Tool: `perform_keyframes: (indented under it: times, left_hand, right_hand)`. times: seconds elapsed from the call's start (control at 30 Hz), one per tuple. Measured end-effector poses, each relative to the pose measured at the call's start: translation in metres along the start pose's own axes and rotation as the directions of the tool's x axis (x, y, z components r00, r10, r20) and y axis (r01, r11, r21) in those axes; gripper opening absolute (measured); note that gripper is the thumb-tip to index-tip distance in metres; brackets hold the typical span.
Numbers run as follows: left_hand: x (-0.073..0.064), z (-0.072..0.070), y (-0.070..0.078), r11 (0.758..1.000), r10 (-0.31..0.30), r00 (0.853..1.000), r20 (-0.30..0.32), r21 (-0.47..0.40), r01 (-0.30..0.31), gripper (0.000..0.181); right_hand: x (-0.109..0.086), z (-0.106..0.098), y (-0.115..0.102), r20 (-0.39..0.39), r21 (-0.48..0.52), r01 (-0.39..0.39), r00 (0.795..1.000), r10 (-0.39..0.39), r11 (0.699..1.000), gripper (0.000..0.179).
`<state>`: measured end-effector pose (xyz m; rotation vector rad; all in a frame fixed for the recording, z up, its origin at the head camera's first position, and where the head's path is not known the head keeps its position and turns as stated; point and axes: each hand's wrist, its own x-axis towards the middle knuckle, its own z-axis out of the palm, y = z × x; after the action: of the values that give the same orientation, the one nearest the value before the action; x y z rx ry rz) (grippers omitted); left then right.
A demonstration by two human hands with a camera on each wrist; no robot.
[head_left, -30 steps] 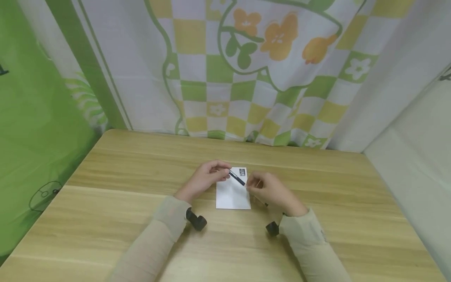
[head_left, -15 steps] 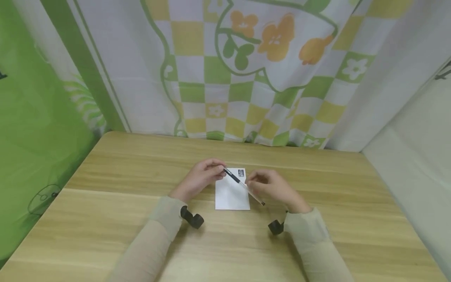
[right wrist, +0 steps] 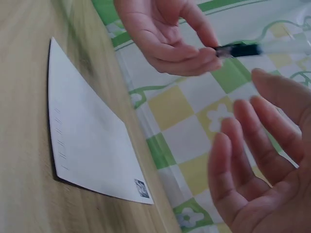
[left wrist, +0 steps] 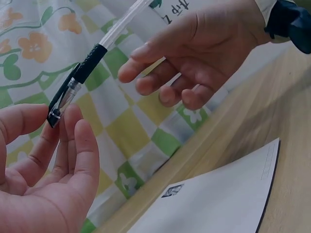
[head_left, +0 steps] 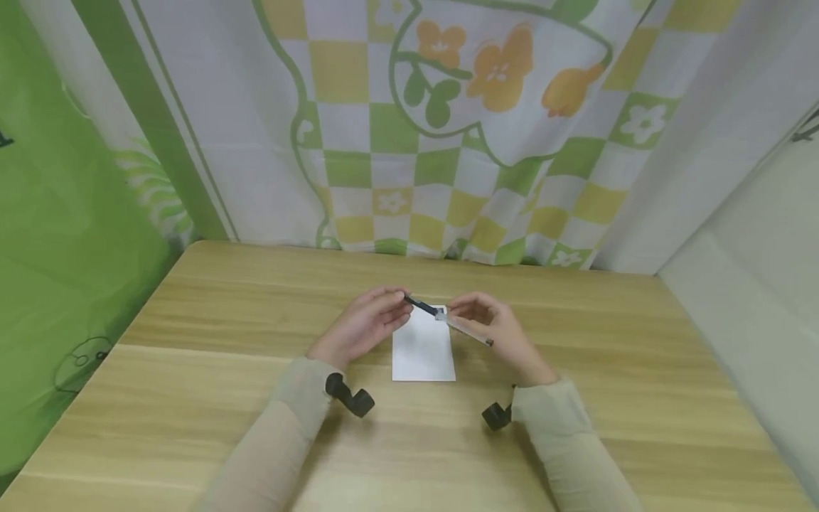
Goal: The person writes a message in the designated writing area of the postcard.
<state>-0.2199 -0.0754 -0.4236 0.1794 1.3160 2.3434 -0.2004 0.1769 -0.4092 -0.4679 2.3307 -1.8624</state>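
Observation:
A pen (head_left: 422,306) with a clear barrel and a black grip is held above the table. My left hand (head_left: 367,320) pinches its capped end between thumb and fingertips, beside the black clip (left wrist: 62,92). The barrel slants up and away from that hand in the left wrist view. My right hand (head_left: 502,334) is close to the barrel, its fingers loosely bent and spread. The left wrist view shows a gap between this hand and the pen. Below both hands lies a white card (head_left: 422,355) with a small dark printed square in one corner.
The card rests on a wooden table (head_left: 256,427). Behind the table's far edge hangs a checked, flowered curtain (head_left: 393,128). Green cloth (head_left: 77,235) hangs at the left, and a pale wall (head_left: 755,235) stands at the right.
The pen has tilted flatter, its far end rising. My right hand has moved up slightly and its fingers have spread from their earlier curl. My left hand keeps pinching the pen.

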Motion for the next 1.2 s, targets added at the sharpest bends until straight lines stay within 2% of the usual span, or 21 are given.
perform_keyframes:
  times: [0.13,0.27,0.53,0.7,0.83,1.0,1.2]
  left_hand:
    - [0.001,0.004,0.001,0.999,-0.002,1.0,-0.023,-0.043,0.001,0.017]
    - [0.0,0.006,0.001,0.999,-0.003,0.999,-0.05,-0.049,0.0,0.018]
    - [-0.001,0.008,-0.002,1.0,-0.017,0.999,-0.042,-0.027,0.016,0.014]
    - [0.001,0.009,-0.004,1.0,-0.009,0.999,-0.033,-0.015,0.009,0.017]
    - [0.001,0.008,-0.004,1.0,-0.007,1.0,-0.02,-0.002,0.007,0.02]
    - [0.001,0.007,-0.006,0.999,-0.004,1.0,-0.002,0.04,0.004,0.016]
    - [0.001,0.007,-0.007,0.995,0.007,1.0,-0.017,0.1,-0.005,0.009]
  right_hand:
    - [-0.001,0.008,-0.001,-0.065,0.043,0.022,0.998,-0.019,0.999,0.036]
    - [-0.003,0.016,-0.004,-0.077,0.101,-0.007,0.997,0.015,0.995,0.044]
    - [-0.003,0.022,-0.004,-0.099,0.185,-0.026,0.994,0.045,0.982,0.032]
    - [-0.003,0.024,-0.001,-0.125,0.237,0.019,0.992,0.011,0.971,0.024]
    - [-0.003,0.026,0.002,-0.158,0.236,0.074,0.987,-0.037,0.969,0.022]
    - [-0.002,0.027,0.004,-0.187,0.231,0.112,0.98,-0.069,0.966,0.025]
    - [-0.001,0.028,0.006,-0.228,0.235,0.166,0.967,-0.112,0.958,0.025]
